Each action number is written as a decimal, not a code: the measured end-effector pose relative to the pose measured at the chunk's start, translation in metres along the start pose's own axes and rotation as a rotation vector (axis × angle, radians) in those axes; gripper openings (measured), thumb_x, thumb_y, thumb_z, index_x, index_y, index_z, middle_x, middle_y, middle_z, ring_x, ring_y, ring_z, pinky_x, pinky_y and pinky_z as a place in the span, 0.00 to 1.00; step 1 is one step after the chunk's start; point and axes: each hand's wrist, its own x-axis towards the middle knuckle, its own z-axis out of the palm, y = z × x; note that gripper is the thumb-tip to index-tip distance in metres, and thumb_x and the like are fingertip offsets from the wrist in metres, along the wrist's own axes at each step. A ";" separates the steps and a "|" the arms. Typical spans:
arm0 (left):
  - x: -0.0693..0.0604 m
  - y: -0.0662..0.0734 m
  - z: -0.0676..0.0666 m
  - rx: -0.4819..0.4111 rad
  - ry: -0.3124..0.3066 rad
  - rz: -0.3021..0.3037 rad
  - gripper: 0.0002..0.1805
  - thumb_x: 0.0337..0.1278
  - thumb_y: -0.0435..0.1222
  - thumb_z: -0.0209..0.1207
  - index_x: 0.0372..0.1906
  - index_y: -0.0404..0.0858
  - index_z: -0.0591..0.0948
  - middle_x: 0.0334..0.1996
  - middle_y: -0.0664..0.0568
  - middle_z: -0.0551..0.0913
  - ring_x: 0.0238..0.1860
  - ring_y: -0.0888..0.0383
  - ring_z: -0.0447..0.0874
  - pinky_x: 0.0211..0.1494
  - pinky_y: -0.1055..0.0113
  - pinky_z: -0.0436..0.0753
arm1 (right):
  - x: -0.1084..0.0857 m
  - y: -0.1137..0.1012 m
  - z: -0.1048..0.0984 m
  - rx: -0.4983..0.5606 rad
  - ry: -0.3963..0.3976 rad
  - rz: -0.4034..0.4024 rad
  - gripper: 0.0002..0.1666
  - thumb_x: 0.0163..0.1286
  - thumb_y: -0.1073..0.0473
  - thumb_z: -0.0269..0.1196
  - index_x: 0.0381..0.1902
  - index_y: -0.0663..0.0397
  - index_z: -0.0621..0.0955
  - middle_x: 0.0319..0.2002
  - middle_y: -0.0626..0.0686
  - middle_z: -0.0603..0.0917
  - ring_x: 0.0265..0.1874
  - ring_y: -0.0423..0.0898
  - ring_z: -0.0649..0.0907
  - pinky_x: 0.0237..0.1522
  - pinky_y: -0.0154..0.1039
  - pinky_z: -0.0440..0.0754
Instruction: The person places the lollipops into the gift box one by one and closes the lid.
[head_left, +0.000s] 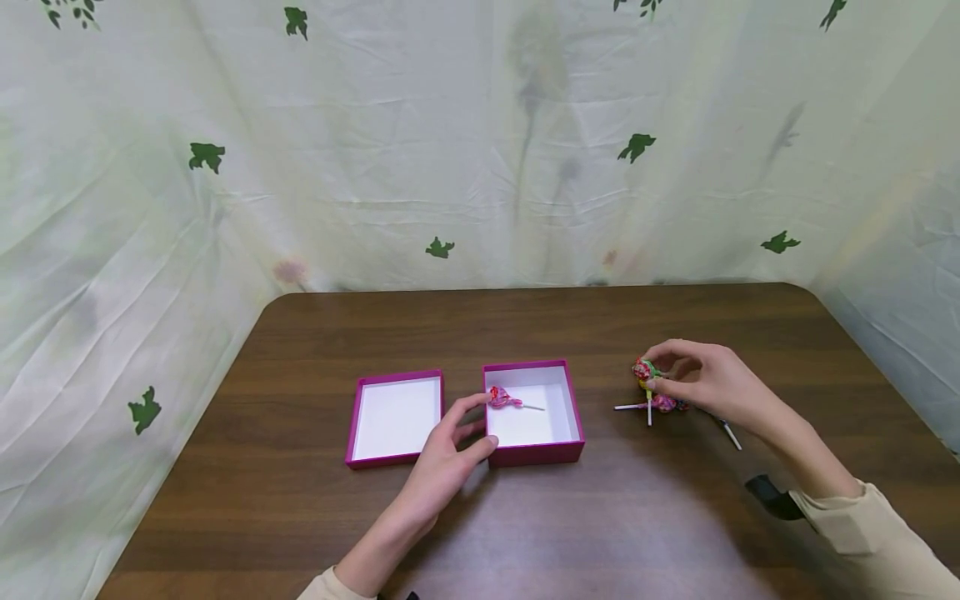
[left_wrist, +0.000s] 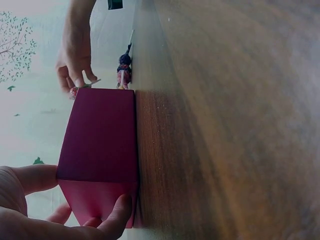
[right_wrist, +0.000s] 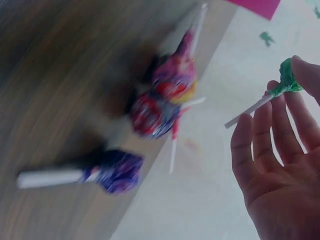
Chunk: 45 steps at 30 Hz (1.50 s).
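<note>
A magenta box [head_left: 536, 454] with a white inside holds one red-and-pink lollipop [head_left: 501, 397]. My left hand [head_left: 444, 468] holds the box at its left side, thumb by the front corner, fingers along the left wall. Off to the right, my right hand [head_left: 708, 379] pinches a lollipop with a green and red wrapper [right_wrist: 288, 77] between thumb and fingers, its white stick sticking out. Beneath and beside that hand, several wrapped lollipops lie on the table, among them a purple one [right_wrist: 120, 172] and a pink-and-purple one [right_wrist: 175, 75].
The matching magenta lid [head_left: 396, 417] lies white side up, left of the box. Everything rests on a brown wooden table [head_left: 315, 508]. Behind it hangs a pale curtain [head_left: 420, 150] with green leaf prints. A black strap [head_left: 775, 497] is by the right sleeve.
</note>
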 end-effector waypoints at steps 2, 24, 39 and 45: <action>0.000 0.000 0.000 0.001 0.000 0.002 0.27 0.62 0.34 0.61 0.66 0.47 0.72 0.69 0.50 0.66 0.64 0.45 0.71 0.60 0.45 0.73 | 0.001 -0.005 0.004 0.056 -0.019 -0.005 0.15 0.61 0.52 0.72 0.45 0.36 0.82 0.34 0.46 0.85 0.31 0.46 0.85 0.29 0.39 0.82; 0.000 -0.001 -0.002 -0.009 -0.027 -0.004 0.27 0.63 0.35 0.60 0.67 0.47 0.71 0.70 0.49 0.64 0.65 0.42 0.68 0.57 0.44 0.75 | 0.017 -0.076 0.052 0.160 -0.026 -0.171 0.17 0.59 0.51 0.74 0.45 0.32 0.81 0.37 0.39 0.83 0.35 0.39 0.83 0.37 0.41 0.80; 0.001 -0.003 -0.001 -0.025 -0.018 0.015 0.27 0.63 0.32 0.60 0.67 0.47 0.71 0.69 0.49 0.66 0.64 0.42 0.70 0.55 0.46 0.76 | 0.050 -0.101 0.097 0.137 -0.161 -0.151 0.13 0.56 0.55 0.74 0.37 0.39 0.82 0.29 0.41 0.82 0.32 0.40 0.81 0.34 0.40 0.81; 0.001 -0.004 0.000 -0.043 -0.025 0.048 0.27 0.62 0.30 0.59 0.66 0.46 0.72 0.68 0.48 0.67 0.63 0.42 0.72 0.55 0.50 0.77 | 0.062 -0.106 0.110 0.054 -0.233 -0.122 0.10 0.55 0.56 0.74 0.34 0.42 0.83 0.28 0.39 0.83 0.31 0.40 0.82 0.33 0.38 0.80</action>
